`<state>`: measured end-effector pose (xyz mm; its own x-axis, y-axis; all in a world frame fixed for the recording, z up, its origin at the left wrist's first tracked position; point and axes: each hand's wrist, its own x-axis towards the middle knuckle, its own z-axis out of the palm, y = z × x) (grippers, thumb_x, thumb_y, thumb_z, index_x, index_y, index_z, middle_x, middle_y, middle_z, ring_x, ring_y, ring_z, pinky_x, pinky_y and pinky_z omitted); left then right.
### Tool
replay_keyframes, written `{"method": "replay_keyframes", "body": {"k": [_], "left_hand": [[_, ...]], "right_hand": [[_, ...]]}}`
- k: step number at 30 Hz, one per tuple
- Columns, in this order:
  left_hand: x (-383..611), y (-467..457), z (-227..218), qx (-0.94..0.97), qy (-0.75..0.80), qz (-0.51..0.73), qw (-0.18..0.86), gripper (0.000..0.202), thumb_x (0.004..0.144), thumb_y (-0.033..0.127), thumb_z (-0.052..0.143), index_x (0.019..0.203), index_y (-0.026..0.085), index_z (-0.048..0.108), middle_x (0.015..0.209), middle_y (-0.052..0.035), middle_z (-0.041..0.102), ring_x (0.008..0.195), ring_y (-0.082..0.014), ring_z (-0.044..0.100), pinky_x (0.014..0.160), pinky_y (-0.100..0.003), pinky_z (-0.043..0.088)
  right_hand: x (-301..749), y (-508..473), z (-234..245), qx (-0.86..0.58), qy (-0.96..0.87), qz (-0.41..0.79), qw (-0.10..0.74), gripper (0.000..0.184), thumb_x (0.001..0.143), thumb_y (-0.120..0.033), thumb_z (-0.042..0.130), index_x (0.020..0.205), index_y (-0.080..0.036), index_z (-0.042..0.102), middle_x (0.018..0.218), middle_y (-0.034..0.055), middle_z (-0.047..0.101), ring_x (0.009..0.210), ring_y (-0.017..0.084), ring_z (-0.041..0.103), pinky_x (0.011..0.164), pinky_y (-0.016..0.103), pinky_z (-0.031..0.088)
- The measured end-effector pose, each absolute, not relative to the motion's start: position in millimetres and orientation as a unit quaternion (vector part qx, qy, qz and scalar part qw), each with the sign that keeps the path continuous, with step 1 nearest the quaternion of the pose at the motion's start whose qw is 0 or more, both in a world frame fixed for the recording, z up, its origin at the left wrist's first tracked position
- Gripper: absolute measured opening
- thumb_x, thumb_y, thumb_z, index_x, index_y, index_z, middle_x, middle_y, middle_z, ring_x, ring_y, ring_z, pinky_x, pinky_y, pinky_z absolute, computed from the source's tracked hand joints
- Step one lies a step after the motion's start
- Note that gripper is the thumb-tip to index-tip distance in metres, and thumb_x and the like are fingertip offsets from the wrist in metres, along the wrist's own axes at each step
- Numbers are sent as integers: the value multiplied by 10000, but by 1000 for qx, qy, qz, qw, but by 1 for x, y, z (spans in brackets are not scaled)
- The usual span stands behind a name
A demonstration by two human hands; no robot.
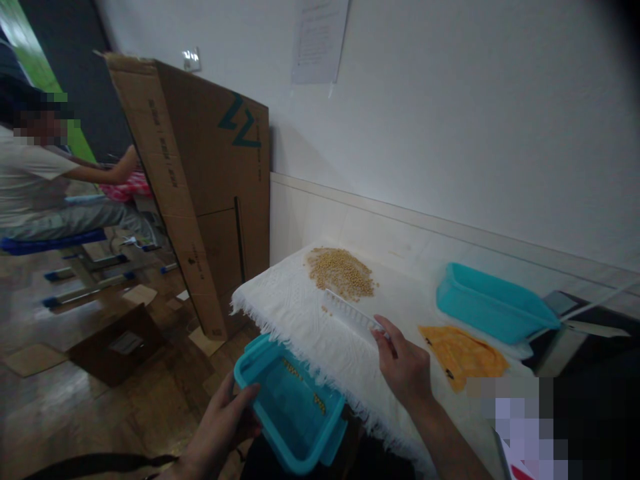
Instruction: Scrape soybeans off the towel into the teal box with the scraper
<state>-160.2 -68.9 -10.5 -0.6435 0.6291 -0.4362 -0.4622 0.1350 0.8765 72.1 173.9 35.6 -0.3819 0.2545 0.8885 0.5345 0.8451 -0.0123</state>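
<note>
My left hand grips a teal plastic lid and holds it below the near edge of the white cloth; a few yellow beans lie in the lid. A flat white scraper is pinched in my right hand, its far end resting on the cloth just short of a heap of yellow beans. A few stray beans lie beside the scraper.
A teal container and an orange cloth lie to the right on the table. A tall cardboard sheet leans against the wall at left. Another person sits at the far left; cardboard scraps lie on the wooden floor.
</note>
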Motion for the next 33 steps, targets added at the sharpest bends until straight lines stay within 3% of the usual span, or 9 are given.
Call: {"method": "replay_keyframes", "body": {"k": [8,17,29,33], "left_hand": [[-160,-68,-8,65,642,643,412,941,575,665,970,1327,238,598,517,93,633,456,-180,635,451,-244,475],[-157,-69,0,61,643,648,403,875,633,605,945,1347,233,603,521,92,626,489,-162,613,477,-230,495],[-169,-66,-30,57,649,650,390,939,484,736,963,1250,270,685,512,88,608,438,-196,639,412,-268,495],[-169,-66,-28,61,646,653,391,935,501,735,962,1254,268,663,511,88,626,418,-185,623,395,-259,489]], "right_hand": [[69,167,43,-206,-831,-136,499,365,1177,-335,472,1149,-139,779,760,39,837,510,121,742,575,188,546],[70,159,48,-165,-837,-88,514,259,1147,-282,539,1115,-157,764,808,42,851,519,126,751,602,187,581],[72,142,55,-101,-854,-47,508,188,1143,-220,509,1139,-176,692,779,15,829,522,107,739,612,176,596],[70,132,61,-63,-855,-57,511,181,1137,-190,495,1133,-196,675,789,17,836,570,120,768,622,187,605]]}}
